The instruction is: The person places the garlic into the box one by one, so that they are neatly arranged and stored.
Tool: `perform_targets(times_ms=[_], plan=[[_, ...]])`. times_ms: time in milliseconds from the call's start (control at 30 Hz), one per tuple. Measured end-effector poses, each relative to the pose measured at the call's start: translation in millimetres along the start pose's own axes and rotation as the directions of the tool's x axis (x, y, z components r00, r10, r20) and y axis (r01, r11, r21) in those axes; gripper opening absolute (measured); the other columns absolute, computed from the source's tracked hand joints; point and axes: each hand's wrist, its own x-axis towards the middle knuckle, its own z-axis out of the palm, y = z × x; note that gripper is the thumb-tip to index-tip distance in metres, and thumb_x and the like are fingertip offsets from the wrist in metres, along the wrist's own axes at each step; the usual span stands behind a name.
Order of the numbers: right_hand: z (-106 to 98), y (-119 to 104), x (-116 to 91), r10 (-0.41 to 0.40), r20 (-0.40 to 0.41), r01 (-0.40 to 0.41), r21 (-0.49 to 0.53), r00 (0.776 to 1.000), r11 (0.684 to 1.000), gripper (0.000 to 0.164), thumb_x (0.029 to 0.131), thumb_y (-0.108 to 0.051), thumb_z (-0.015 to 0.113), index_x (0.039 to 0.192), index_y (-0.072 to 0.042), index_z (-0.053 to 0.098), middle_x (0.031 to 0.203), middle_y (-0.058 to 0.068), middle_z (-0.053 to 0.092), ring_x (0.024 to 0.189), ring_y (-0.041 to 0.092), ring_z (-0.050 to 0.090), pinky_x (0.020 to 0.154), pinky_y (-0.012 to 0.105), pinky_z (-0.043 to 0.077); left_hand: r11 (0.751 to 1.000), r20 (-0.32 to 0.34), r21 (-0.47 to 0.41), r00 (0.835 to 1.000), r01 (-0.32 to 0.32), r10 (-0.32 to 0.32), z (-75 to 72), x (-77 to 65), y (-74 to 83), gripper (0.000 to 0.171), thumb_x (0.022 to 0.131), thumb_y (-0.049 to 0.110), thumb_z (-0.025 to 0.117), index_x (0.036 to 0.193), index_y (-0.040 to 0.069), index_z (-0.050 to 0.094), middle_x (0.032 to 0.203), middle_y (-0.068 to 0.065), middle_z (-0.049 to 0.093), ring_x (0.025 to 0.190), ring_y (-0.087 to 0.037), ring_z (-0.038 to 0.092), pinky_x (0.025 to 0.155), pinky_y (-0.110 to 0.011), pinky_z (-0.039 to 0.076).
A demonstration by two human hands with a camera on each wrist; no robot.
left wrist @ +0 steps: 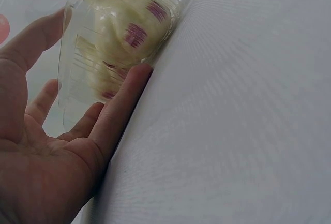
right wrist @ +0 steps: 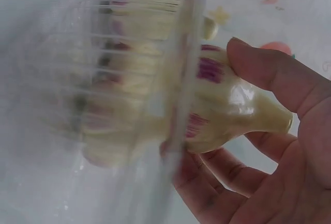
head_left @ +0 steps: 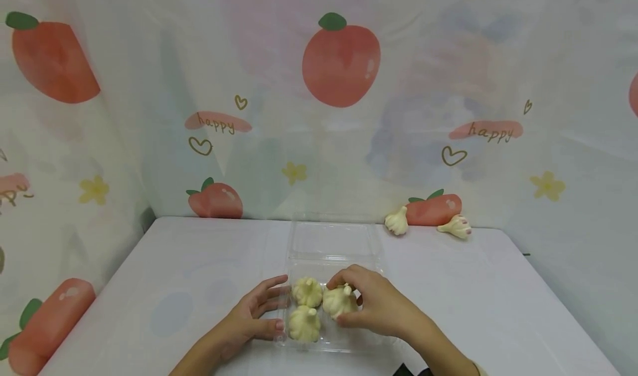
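Observation:
My right hand (head_left: pixel 381 304) pinches a garlic bulb (head_left: pixel 339 303) between thumb and fingers over the clear plastic box (head_left: pixel 344 350). In the right wrist view, this purple-streaked garlic bulb (right wrist: pixel 220 100) is at the box's rim, its stem towards my palm. Two more bulbs stand in the box's left side: a rear garlic bulb (head_left: pixel 306 292) and a front garlic bulb (head_left: pixel 304 325). My left hand (head_left: pixel 244 315) rests against the box's left side with extended fingers; the left wrist view shows those fingers (left wrist: pixel 116 113) along the ribbed wall.
The box's clear lid (head_left: pixel 333 240) lies folded back towards the wall. At the table's back right are an upright garlic bulb (head_left: pixel 396 222) and a garlic bulb on its side (head_left: pixel 456 227). A black object (head_left: pixel 405 370) shows at the bottom edge. Fruit-printed cloth (head_left: pixel 344 160) hangs behind the white table.

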Motion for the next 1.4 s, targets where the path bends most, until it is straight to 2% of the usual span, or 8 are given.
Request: perform_targets(times_ms=[233, 467, 567, 700, 867, 1133, 1400], plan=[[2, -5, -4, 0.008, 0.041, -0.007, -0.012, 0.999, 1.000, 0.042, 0.074, -0.023, 0.087, 0.111, -0.026, 0.066, 0.106, -0.015, 0.059, 0.091, 0.007, 0.054, 0.071, 0.026, 0.054, 1.000, 0.008, -0.009, 1.000, -0.002, 0.002, -1.2, 0.7, -1.2, 0.083, 0.090, 0.008, 0.072, 0.158, 0.021, 0.025, 0.161, -0.016, 0.026, 0.141, -0.032, 0.037, 0.091, -0.047, 0.055], [10, -3, -5, -0.006, 0.065, 0.012, -0.088, 0.998, 0.996, 0.041, 0.074, -0.029, 0.085, 0.110, -0.027, 0.065, 0.101, -0.017, 0.059, 0.086, 0.003, 0.054, 0.069, 0.022, 0.049, 1.000, 0.010, -0.014, 1.000, -0.001, 0.002, -1.0, 0.2, -3.4, 0.084, 0.090, 0.008, 0.073, 0.158, 0.021, 0.025, 0.161, -0.016, 0.025, 0.141, -0.032, 0.036, 0.092, -0.048, 0.055], [12, -3, -5, -0.005, 0.069, 0.013, -0.117, 0.998, 0.993, 0.041, 0.074, -0.031, 0.085, 0.110, -0.026, 0.066, 0.101, -0.018, 0.060, 0.086, 0.003, 0.053, 0.071, 0.024, 0.048, 1.000, 0.011, -0.014, 1.000, -0.005, 0.005, -0.8, 0.2, -3.7, 0.084, 0.090, 0.008, 0.072, 0.158, 0.021, 0.025, 0.161, -0.016, 0.025, 0.141, -0.032, 0.036, 0.092, -0.048, 0.055], [16, -3, -3, 0.009, 0.096, 0.006, -0.165, 0.995, 0.986, 0.042, 0.075, -0.032, 0.085, 0.112, -0.026, 0.066, 0.107, -0.017, 0.063, 0.094, 0.004, 0.056, 0.081, 0.032, 0.049, 1.000, 0.008, -0.009, 1.000, -0.009, 0.009, -0.7, 0.5, -3.3, 0.084, 0.090, 0.007, 0.073, 0.158, 0.021, 0.026, 0.161, -0.016, 0.026, 0.140, -0.032, 0.036, 0.091, -0.049, 0.055], [19, -2, -1, -0.021, 0.126, 0.049, -0.226, 0.992, 0.973, 0.038, 0.078, -0.030, 0.083, 0.112, -0.024, 0.067, 0.113, -0.015, 0.065, 0.104, 0.007, 0.059, 0.090, 0.042, 0.050, 1.000, 0.006, -0.005, 1.000, -0.008, 0.008, -0.8, 0.7, -2.5, 0.084, 0.090, 0.007, 0.073, 0.158, 0.021, 0.026, 0.161, -0.017, 0.026, 0.140, -0.032, 0.036, 0.090, -0.049, 0.055], [22, 0, 1, -0.054, 0.149, 0.091, -0.250, 0.987, 0.964, 0.030, 0.081, -0.024, 0.079, 0.110, -0.023, 0.070, 0.109, -0.017, 0.066, 0.097, 0.000, 0.058, 0.089, 0.038, 0.050, 1.000, 0.004, -0.003, 1.000, 0.005, -0.005, -0.1, 1.1, 0.3, 0.083, 0.090, 0.008, 0.072, 0.158, 0.022, 0.026, 0.161, -0.017, 0.025, 0.141, -0.032, 0.036, 0.090, -0.046, 0.056], [15, -5, -1, -0.041, 0.145, 0.076, -0.243, 0.989, 0.967, 0.033, 0.082, -0.029, 0.079, 0.114, -0.022, 0.070, 0.114, -0.017, 0.066, 0.106, 0.007, 0.061, 0.093, 0.042, 0.050, 1.000, 0.003, -0.002, 1.000, 0.003, -0.003, -0.3, 0.5, 0.1, 0.081, 0.091, 0.008, 0.071, 0.158, 0.022, 0.026, 0.161, -0.017, 0.024, 0.142, -0.034, 0.035, 0.090, -0.047, 0.056]])
